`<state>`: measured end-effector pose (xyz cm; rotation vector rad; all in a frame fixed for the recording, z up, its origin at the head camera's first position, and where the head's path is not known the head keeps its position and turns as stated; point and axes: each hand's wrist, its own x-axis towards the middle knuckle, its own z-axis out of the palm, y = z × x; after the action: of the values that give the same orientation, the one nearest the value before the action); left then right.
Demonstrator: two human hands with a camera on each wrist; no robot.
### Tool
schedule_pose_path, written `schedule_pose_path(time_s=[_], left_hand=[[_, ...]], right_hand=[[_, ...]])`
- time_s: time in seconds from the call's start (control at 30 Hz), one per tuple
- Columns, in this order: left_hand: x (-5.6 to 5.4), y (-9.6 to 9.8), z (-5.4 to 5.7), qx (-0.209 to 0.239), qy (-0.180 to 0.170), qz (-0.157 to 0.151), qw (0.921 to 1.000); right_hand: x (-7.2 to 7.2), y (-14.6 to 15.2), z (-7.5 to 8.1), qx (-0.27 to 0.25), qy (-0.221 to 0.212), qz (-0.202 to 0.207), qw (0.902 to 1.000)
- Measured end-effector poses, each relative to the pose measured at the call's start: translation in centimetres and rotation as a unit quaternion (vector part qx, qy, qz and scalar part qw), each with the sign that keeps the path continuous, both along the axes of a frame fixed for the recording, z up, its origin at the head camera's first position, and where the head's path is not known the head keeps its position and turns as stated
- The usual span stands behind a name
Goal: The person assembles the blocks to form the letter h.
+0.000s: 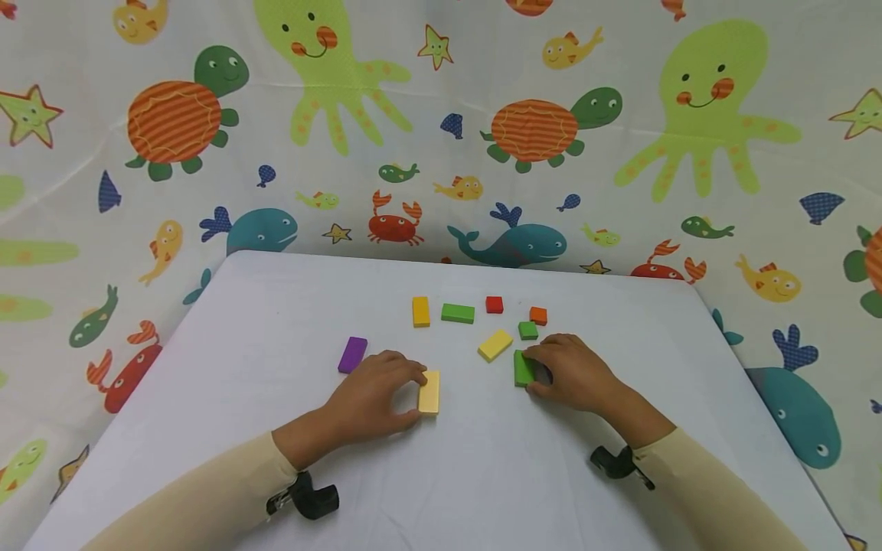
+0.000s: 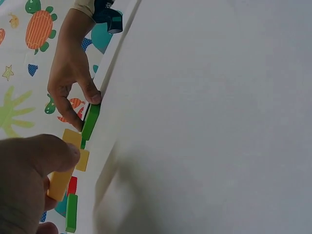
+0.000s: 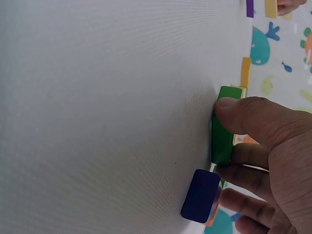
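My left hand (image 1: pixel 375 398) pinches a pale yellow block (image 1: pixel 429 393) between thumb and fingers; the left wrist view also shows this yellow block (image 2: pixel 66 163), partly behind the thumb. To the right, my right hand (image 1: pixel 572 373) holds a green block (image 1: pixel 524 368) on the white table, with its thumb and fingers at the block's ends. The right wrist view shows the thumb over part of that green block (image 3: pixel 223 139). A dark blue block (image 3: pixel 201 196) lies close to the right fingers there. Behind the left hand lies a purple block (image 1: pixel 353 354).
Beyond the hands lie a tilted yellow block (image 1: pixel 494 345), a small green block (image 1: pixel 527 330), an orange block (image 1: pixel 538 315), a red block (image 1: pixel 494 304), a longer green block (image 1: pixel 458 313) and an amber block (image 1: pixel 421 311). A sea-animal-print cloth (image 1: pixel 413 99) hangs behind the table (image 1: pixel 241 367).
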<state>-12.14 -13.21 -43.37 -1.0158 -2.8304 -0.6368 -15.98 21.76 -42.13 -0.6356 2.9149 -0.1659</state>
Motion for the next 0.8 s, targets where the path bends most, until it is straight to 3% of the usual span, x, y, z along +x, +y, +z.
schedule_pose_path(time_s=[0.47, 0.8], left_hand=[[1.6, 0.2, -0.5, 0.017, -0.032, -0.021, 0.9991], [2.5, 0.4, -1.3, 0.002, -0.036, -0.04, 0.9986]], right_hand=[[0.0, 0.3, -0.1, -0.012, 0.009, 0.011, 0.9998], [0.1, 0.3, 0.2, -0.016, 0.008, 0.022, 0.9996]])
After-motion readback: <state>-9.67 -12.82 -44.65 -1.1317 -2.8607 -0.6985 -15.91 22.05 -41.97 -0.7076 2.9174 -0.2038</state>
